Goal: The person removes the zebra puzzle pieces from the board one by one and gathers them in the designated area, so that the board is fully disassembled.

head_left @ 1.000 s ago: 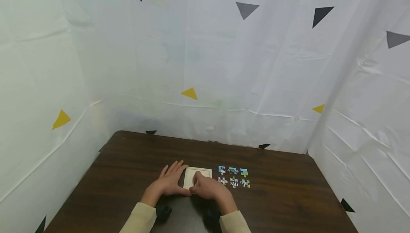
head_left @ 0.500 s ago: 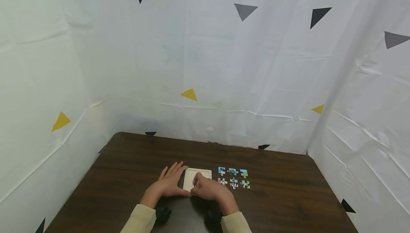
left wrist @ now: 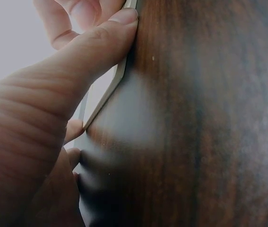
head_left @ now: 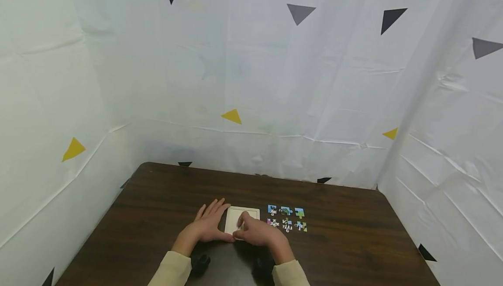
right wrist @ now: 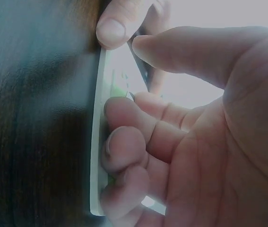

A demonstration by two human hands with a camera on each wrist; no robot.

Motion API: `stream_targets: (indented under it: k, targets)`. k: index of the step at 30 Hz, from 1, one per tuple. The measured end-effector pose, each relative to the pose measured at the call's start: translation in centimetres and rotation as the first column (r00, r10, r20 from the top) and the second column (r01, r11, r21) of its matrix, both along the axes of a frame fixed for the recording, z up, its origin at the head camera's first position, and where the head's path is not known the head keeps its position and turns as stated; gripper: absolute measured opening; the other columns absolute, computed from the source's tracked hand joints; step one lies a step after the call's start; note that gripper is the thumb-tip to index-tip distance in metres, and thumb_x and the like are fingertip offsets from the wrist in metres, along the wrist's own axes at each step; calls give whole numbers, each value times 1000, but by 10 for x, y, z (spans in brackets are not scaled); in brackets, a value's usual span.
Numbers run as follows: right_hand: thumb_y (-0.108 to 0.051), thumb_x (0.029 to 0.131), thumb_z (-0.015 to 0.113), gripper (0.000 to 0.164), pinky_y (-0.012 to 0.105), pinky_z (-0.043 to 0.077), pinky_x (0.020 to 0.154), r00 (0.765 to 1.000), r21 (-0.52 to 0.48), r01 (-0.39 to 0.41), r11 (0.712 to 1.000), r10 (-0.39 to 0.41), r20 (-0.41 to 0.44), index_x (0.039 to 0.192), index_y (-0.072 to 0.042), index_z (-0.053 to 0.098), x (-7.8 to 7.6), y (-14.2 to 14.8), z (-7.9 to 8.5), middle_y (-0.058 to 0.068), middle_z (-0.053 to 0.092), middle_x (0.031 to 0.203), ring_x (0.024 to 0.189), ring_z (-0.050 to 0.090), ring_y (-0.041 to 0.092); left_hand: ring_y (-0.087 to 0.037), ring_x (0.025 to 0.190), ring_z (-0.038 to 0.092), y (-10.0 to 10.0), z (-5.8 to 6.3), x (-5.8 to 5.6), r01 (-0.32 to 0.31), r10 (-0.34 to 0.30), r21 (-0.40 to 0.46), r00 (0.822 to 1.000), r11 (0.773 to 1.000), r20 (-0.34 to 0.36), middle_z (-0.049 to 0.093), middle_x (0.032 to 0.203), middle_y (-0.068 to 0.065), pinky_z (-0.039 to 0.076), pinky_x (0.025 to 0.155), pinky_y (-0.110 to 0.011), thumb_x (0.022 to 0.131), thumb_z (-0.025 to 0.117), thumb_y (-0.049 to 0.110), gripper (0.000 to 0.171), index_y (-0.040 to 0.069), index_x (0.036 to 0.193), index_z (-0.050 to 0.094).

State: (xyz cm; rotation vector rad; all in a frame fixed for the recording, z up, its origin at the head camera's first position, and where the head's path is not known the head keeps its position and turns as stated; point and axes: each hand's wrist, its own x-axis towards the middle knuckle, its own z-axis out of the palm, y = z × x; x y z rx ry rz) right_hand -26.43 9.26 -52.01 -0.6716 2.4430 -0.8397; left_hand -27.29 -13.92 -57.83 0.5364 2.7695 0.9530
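Observation:
A pale square puzzle tray (head_left: 232,220) with a raised rim lies on the table between the hands. The left hand (head_left: 208,225) braces it, fingers spread by its left side and thumb (left wrist: 110,40) against its near edge. Over the near part of the tray is the right hand (head_left: 257,230), fingers bent down into it. In the right wrist view, a green puzzle piece (right wrist: 119,90) lies within the rim, partly hidden by the bent fingers (right wrist: 124,149). The right thumb (right wrist: 159,49) stays apart from the index finger; I cannot tell whether they hold a piece.
Several loose jigsaw pieces (head_left: 286,210) lie in two rows right of the tray. Below the wrists show dark wrist-worn devices (head_left: 200,263). The dark wooden table (head_left: 346,233) is bordered at the back and sides by a white curtain (head_left: 251,72) with printed triangles.
The right fingers shift very slightly at the tray's near edge. The left hand, tray and loose pieces keep their places; the head view tilts a little.

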Motion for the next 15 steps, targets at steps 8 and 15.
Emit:
stream_targets:
  k: [8,15]
  targets:
    - [-12,97,77,30,27,36,58,999,-28,-17,999,16,-38,117,-9,54,-2,2,-2,-4,53,71,59,45,12,-43,167,13,0,-1,-1,-9,9,-26,1000,1000,6,19,181,-16,4,129,-75,76,81,81,123,16,169,32]
    - [-9,95,80,31,28,40,53,1000,-43,22,999,-23,-14,114,-10,56,-5,1,-3,-3,54,67,55,50,14,-45,167,13,1,7,3,-2,2,-9,1000,1000,17,19,180,-19,3,129,-75,78,82,78,122,13,168,33]
